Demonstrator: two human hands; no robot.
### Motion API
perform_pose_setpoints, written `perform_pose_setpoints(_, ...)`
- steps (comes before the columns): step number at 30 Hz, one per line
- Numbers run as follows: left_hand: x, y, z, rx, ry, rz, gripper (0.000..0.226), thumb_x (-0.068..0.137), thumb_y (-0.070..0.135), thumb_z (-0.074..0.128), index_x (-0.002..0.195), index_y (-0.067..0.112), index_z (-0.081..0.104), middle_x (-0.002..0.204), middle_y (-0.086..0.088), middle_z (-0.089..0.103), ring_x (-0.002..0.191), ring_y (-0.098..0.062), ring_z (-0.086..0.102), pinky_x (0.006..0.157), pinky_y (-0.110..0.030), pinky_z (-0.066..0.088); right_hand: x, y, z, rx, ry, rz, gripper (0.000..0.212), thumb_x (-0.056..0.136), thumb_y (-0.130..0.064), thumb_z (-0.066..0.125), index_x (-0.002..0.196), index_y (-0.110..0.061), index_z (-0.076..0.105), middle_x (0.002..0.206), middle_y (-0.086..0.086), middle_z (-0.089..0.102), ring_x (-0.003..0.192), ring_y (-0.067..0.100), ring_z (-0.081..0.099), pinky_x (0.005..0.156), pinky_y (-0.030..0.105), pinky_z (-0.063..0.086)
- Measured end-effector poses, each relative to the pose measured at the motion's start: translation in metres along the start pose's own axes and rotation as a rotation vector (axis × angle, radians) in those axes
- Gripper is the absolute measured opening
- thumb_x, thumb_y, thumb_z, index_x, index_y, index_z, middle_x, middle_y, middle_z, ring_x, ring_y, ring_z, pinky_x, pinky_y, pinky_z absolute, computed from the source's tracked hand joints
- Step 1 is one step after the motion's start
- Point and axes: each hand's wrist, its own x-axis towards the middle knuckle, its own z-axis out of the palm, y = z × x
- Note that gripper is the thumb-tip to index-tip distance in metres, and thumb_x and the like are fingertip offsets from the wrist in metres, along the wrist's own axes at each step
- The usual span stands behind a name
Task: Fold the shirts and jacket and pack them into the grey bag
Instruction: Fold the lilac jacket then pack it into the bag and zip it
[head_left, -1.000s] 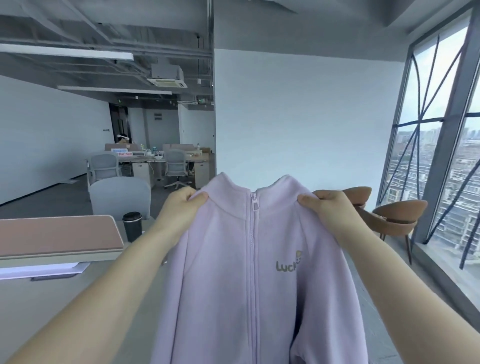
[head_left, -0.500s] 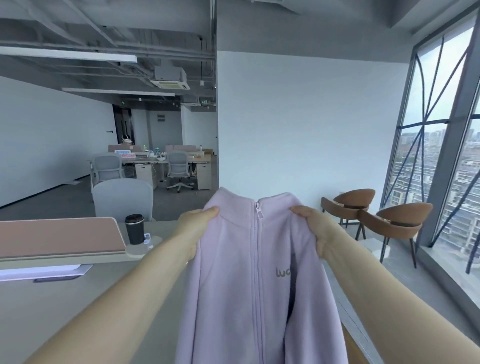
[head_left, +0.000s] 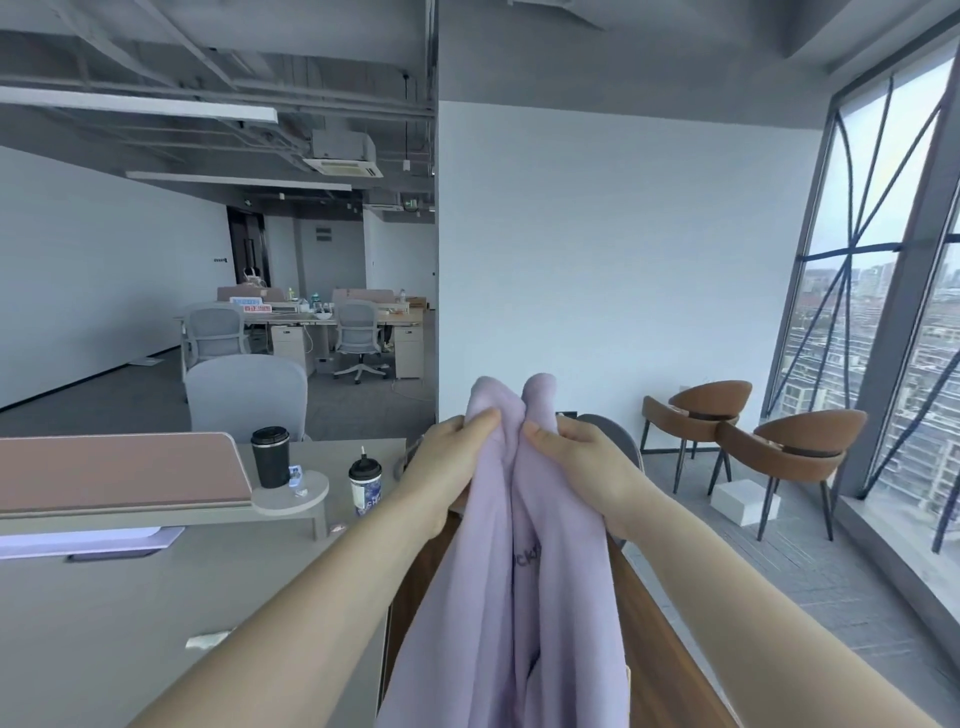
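Observation:
A light purple zip-up jacket (head_left: 519, 597) hangs in the air in front of me, folded lengthwise with its two shoulders brought together. My left hand (head_left: 452, 457) pinches the left shoulder just below the collar. My right hand (head_left: 582, 457) pinches the right shoulder, and the two hands nearly touch. Part of a dark logo shows in the fold. The jacket's lower part runs out of the bottom of the view. No grey bag or shirts are in sight.
A grey desk (head_left: 156, 597) lies to my left with a black cup (head_left: 270, 457), a dark patterned cup (head_left: 365, 486) and a pink-topped shelf (head_left: 119, 467). A wooden table edge (head_left: 660, 639) runs under the jacket. Two brown chairs (head_left: 753, 431) stand by the window.
My hands have come together, folding the jacket's front in half along the zip. The jacket and both hands have sunk lower in the view.

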Motion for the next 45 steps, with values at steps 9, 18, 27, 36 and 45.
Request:
perform_pose_setpoints(9,-0.001,-0.006,0.0,-0.4,0.082,-0.247,0.014,0.081,0.021,0.059,0.081,0.008,0.064,0.065,-0.01,0.065,0.058,-0.025,0.063,0.058,-0.029,0.052,0.001,0.012,0.022,-0.353,0.085,-0.158,0.043,0.091,-0.042,0.058,0.069,-0.008,0.044,0.065,-0.003,0.043,0.062,0.013,0.039,0.061,0.032,0.031)
perform_pose_setpoints(18,-0.004,0.005,-0.017,-0.217,-0.174,-0.142,0.02,0.087,0.036,0.068,0.077,0.018,0.067,0.07,0.002,0.061,0.064,-0.011,0.053,0.063,-0.025,0.04,-0.002,0.02,0.011,-0.151,0.038,-0.134,0.031,0.08,-0.033,0.074,0.087,-0.004,0.066,0.078,0.008,0.067,0.074,0.01,0.059,0.075,0.033,0.047)
perform_pose_setpoints(27,-0.005,0.016,-0.021,-0.155,-0.263,0.015,0.018,0.088,0.038,0.066,0.084,0.022,0.075,0.091,0.004,0.065,0.087,-0.012,0.055,0.071,-0.027,0.041,-0.009,0.012,-0.003,0.089,0.106,-0.19,0.013,0.073,-0.017,0.059,0.062,-0.014,0.054,0.066,-0.004,0.05,0.066,0.011,0.049,0.066,0.028,0.039)
perform_pose_setpoints(36,0.0,0.007,-0.016,-0.292,-0.616,0.097,0.073,0.049,0.049,0.092,0.112,0.018,0.073,0.125,-0.012,0.066,0.118,-0.025,0.061,0.106,-0.044,0.043,-0.011,-0.011,-0.03,0.276,-0.151,-0.214,0.02,0.076,-0.007,0.057,0.09,-0.01,0.071,0.095,0.014,0.07,0.089,0.026,0.067,0.082,0.039,0.053)
perform_pose_setpoints(45,-0.012,0.009,-0.011,-0.379,-0.33,0.212,0.037,0.064,0.01,0.076,0.1,0.01,0.071,0.101,-0.012,0.075,0.092,-0.024,0.071,0.075,-0.032,0.058,-0.031,0.034,-0.016,0.229,-0.029,-0.315,0.036,0.084,-0.017,0.066,0.117,-0.008,0.057,0.114,0.003,0.065,0.099,0.017,0.063,0.084,0.028,0.052)
